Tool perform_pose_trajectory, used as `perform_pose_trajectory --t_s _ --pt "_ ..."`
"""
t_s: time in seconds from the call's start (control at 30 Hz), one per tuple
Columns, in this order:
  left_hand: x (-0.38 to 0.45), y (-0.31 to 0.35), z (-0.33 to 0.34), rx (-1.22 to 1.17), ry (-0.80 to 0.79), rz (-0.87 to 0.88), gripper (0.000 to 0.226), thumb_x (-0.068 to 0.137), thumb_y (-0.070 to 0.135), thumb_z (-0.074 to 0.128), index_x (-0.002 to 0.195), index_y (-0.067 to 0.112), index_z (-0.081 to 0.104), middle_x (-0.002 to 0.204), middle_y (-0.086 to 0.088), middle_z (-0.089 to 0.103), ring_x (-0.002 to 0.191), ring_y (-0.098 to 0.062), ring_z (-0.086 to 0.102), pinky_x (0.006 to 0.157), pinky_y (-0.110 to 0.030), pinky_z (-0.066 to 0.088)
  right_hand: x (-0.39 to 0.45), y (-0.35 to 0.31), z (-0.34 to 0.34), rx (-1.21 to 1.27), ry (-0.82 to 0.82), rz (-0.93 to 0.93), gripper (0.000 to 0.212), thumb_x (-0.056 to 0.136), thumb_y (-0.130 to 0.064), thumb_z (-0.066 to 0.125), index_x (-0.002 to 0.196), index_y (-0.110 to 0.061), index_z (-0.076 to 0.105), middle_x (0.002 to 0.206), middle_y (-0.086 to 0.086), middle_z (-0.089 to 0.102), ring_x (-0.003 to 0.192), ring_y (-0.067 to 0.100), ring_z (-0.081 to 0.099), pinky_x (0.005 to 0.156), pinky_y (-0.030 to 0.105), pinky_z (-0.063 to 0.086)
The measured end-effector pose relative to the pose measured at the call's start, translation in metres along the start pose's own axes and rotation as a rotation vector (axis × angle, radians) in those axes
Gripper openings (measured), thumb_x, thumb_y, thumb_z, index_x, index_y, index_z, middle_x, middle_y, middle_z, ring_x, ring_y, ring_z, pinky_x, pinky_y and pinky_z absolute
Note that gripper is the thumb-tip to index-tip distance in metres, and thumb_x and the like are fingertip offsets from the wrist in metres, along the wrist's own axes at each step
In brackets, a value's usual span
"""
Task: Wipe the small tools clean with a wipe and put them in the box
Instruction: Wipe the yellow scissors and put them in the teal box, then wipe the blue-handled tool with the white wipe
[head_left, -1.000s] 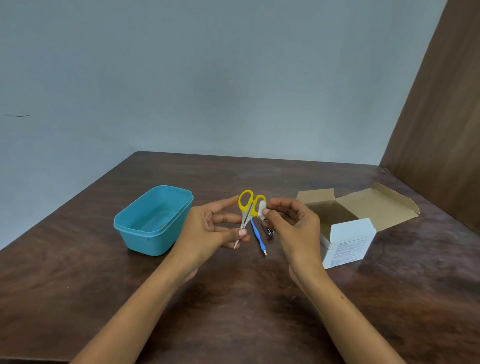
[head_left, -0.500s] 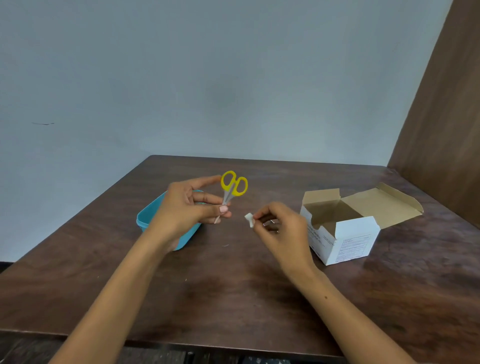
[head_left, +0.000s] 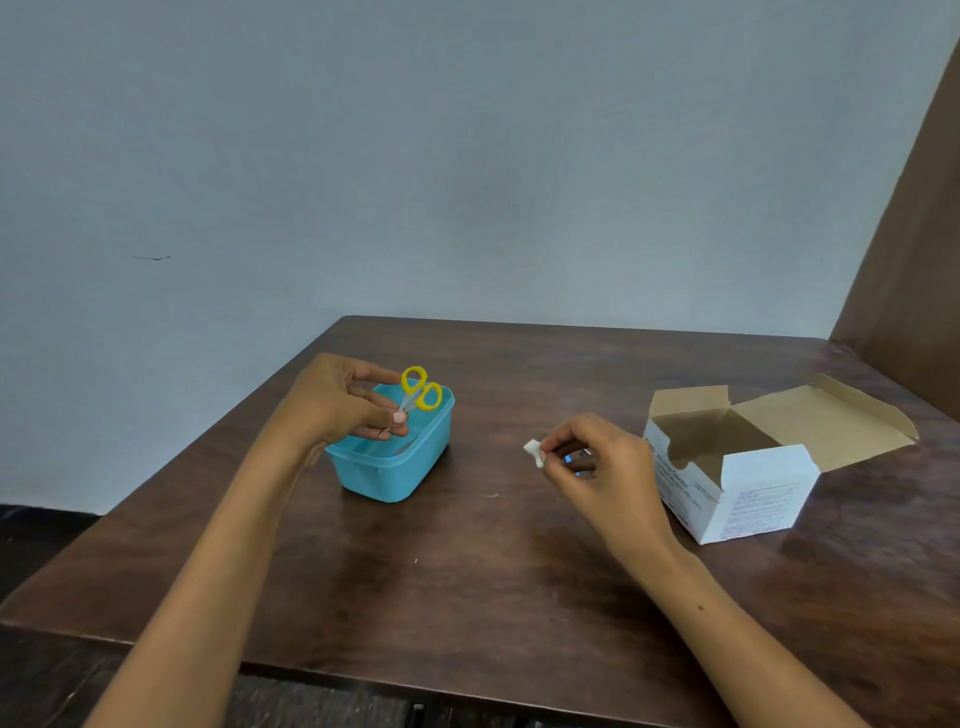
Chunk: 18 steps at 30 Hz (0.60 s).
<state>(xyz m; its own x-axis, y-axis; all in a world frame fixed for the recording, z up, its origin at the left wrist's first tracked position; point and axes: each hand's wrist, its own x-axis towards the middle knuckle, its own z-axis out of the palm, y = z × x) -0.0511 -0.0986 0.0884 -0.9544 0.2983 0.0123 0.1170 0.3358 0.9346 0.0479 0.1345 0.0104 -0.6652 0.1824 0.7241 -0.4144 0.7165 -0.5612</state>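
On a dark brown wooden worktop (head_left: 493, 571), seen from above and behind a person's two bare forearms, sits a small teal plastic box (head_left: 395, 467) toward the left. Over the box's open top, the left hand (head_left: 343, 400) holds a small pair of scissors (head_left: 418, 395) with yellow loop handles. Its fingers (head_left: 387, 415) pinch the closed metal blades, with the handles pointing up and to the right and the blade tip angled down toward the inside of the box. The scissors are above the box, not resting in it.

To the right, well apart from the box, the right hand (head_left: 602, 467) hovers low over the worktop. Its thumb and forefinger pinch a small crumpled white wipe (head_left: 535, 453), which sticks out to the left of the fingertips. Under that hand's curled fingers a bit of blue and metal from other small tools (head_left: 576, 460) shows on the worktop, mostly hidden.

Farther right stands an open white cardboard carton (head_left: 748, 493), its brown flaps folded outward. A plain pale wall rises behind the far edge, and a brown panel stands at the far right.
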Motion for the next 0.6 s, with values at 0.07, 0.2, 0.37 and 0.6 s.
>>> perform_pose_trajectory --t_s 0.07,0.2,0.37,0.6 --pt "0.003 -0.004 0.002 0.068 0.018 -0.016 0.05 0.07 -0.014 0.073 0.118 -0.002 0.06 0.074 -0.014 0.073 0.056 -0.015 0.071 0.05 -0.017 0.054 0.0 0.0 -0.001 0.006 -0.005 0.003 0.015 0.077 -0.009 0.076 0.071 -0.014 0.063 0.074 -0.004 0.064 0.069 0.009 0.063 0.059 0.016 0.052" --pt "0.008 -0.012 0.012 0.233 0.05 -0.011 0.05 0.07 -0.009 0.076 0.117 0.004 0.063 0.072 -0.009 0.072 0.053 -0.008 0.068 0.054 -0.016 0.056 0.0 0.001 -0.001 0.008 -0.014 0.008 0.015 0.076 -0.007 0.076 0.072 -0.013 0.064 0.075 -0.005 0.064 0.071 0.009 0.063 0.06 0.019 0.054" --pt "0.008 -0.015 0.02 0.387 0.081 0.035 0.041 0.076 0.002 0.075 0.115 0.01 0.066 0.073 -0.002 0.071 0.071 -0.007 0.066 0.078 -0.028 0.055 0.0 0.003 -0.002 0.011 -0.018 0.018 0.012 0.076 -0.008 0.076 0.073 -0.012 0.065 0.077 -0.004 0.066 0.072 0.009 0.064 0.061 0.023 0.055" --pt "0.001 -0.011 0.036 0.521 0.327 0.239 0.025 0.087 0.009 0.063 0.112 0.009 0.068 0.086 -0.004 0.068 0.071 -0.01 0.061 0.068 -0.013 0.043 0.0 0.004 -0.002 -0.003 -0.022 0.029 0.011 0.075 -0.006 0.076 0.074 -0.011 0.066 0.077 -0.005 0.065 0.074 0.007 0.063 0.061 0.022 0.055"
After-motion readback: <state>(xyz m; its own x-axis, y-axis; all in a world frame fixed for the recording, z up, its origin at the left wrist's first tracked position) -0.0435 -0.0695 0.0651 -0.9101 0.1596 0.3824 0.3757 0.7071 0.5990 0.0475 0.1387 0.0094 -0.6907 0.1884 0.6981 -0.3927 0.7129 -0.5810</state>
